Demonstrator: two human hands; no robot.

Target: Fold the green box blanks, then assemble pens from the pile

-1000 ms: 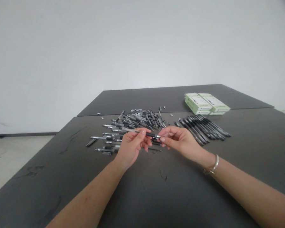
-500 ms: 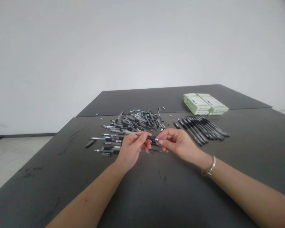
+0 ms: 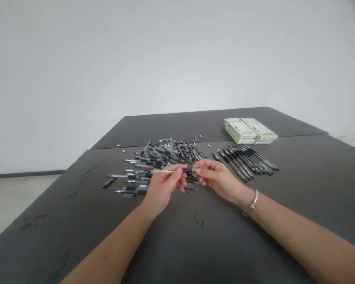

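A pen point(image 3: 187, 171) with a clear barrel and black grip lies nearly level between my two hands above the table. My left hand point(image 3: 162, 189) is closed around its barrel, thumb on top. At the right end, the fingertips of my right hand point(image 3: 217, 178) pinch the pen's tip, which they mostly hide. Behind and left of my left hand lie several loose pen barrels point(image 3: 133, 191), partly covered by that hand. Past the hands is a heap of pen parts point(image 3: 171, 150), black, clear and silver.
Right of the heap, several pens point(image 3: 248, 161) lie side by side in a slanted row. Green and white boxes point(image 3: 250, 132) are stacked behind them. Small silver tips point(image 3: 209, 145) are scattered around the heap on the dark table point(image 3: 177, 244). A pale wall stands behind.
The pen has turned to lie more level, and its right end sits slightly higher. Both hands keep hold of it. The view has shifted slightly.
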